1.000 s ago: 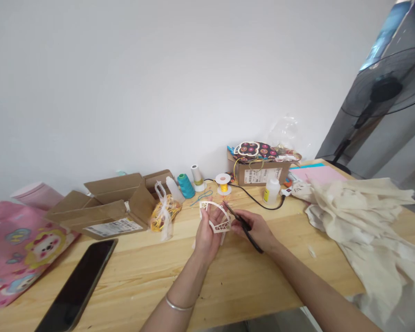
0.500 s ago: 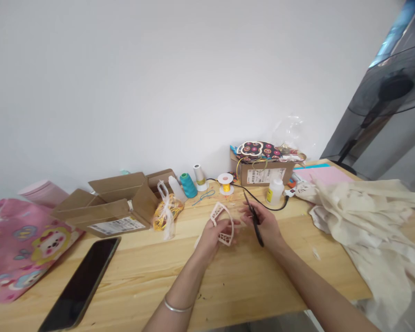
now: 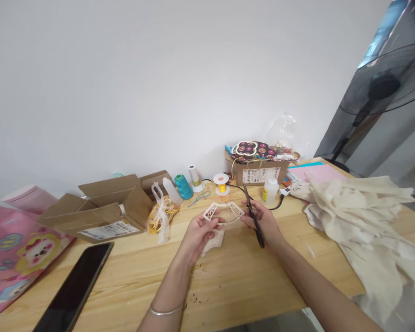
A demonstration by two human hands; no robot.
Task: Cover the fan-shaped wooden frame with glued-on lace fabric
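Note:
Between my hands is a cream openwork fan-shaped piece [image 3: 235, 210] with cut-out lattice ends and a thin curved edge. My left hand [image 3: 201, 234] pinches its left end between thumb and fingers. In my right hand [image 3: 265, 223] is a slim black tool, apparently scissors [image 3: 254, 217] seen edge-on, pointed tip away from me. The right fingertips also reach the right end of the openwork piece; whether they grip it I cannot tell. Below it, partly hidden by my left hand, a pale flat piece [image 3: 215, 241] lies on the wooden table [image 3: 242, 286].
Behind my hands stand a yellow thread spool [image 3: 222, 188], a teal thread cone [image 3: 183, 186] and a white bottle [image 3: 270, 191]. An open carton [image 3: 100, 216] and a phone [image 3: 74, 286] are left. Cream fabric [image 3: 352, 221] is heaped right.
The openwork piece has turned from upright to level, its curved edge now toward me. My right fingertips have come to its right end. The pale piece beneath shows more; the view has shifted slightly.

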